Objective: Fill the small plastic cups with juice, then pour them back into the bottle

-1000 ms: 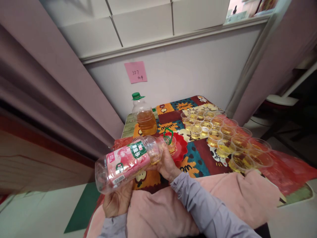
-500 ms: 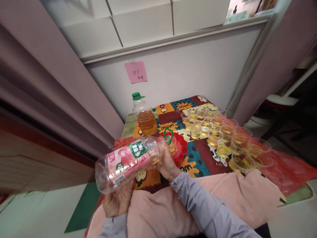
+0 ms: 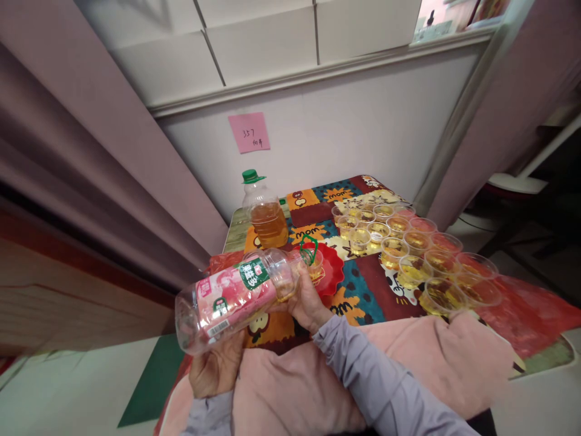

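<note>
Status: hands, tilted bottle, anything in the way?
Right hand gripping tilted bottle near its mouth end; left hand under base end. Mouth end at clear cup in red dish. No obstruction seen; green-capped bottle just beyond.

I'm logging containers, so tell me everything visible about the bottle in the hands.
The bottle looks like clear plastic, with a pink label and green neck handle. It is tipped, neck toward the red dish, some yellowish liquid inside. The right hand grips its neck; the left hand touches its underside near the base.

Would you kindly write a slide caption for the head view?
Left hand and right hand support a bottle tipped towards a clear cup in a red dish.
</note>
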### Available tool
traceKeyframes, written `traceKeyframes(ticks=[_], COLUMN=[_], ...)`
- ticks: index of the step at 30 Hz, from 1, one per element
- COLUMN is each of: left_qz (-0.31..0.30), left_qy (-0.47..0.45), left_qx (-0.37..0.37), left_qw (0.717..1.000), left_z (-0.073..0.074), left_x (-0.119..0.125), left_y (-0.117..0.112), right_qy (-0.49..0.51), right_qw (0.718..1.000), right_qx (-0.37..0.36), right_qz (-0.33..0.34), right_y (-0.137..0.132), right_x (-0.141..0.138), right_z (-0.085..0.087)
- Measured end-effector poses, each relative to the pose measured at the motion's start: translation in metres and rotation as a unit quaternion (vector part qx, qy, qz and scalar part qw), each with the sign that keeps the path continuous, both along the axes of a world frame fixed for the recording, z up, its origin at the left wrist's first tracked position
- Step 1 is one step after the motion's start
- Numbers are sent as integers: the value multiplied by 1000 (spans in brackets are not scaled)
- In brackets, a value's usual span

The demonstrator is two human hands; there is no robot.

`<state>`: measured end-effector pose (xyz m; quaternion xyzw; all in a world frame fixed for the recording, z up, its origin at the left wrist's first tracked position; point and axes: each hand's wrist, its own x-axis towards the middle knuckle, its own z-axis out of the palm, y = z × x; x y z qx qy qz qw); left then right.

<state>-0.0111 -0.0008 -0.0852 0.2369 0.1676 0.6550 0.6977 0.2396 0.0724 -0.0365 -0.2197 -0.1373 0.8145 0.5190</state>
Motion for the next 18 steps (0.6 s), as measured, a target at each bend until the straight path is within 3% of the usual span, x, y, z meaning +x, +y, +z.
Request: traceKeyframes(ticks=[4, 7, 10, 15, 18], left_qz=[3, 32, 84, 271, 333], left_qy=[-3, 35, 117, 232, 277], left_qx=[32, 13, -36, -37, -63], left_qw=[999, 999, 989, 933, 899], left_z=[-10, -11, 3, 40, 40], left_x=[-4, -5, 7, 42, 30], left_y=[2, 2, 2, 1, -3], right_qy=[3, 3, -5, -15, -42], right_qw=[1000, 1000, 1000, 998, 995], right_qx=[-5, -3, 6, 30, 40], right_qz=[1, 4, 4, -45, -80], right_y=[1, 1, 0, -2, -6], right_x=[0, 0, 0, -3, -3], right_z=[1, -1, -3, -6, -2])
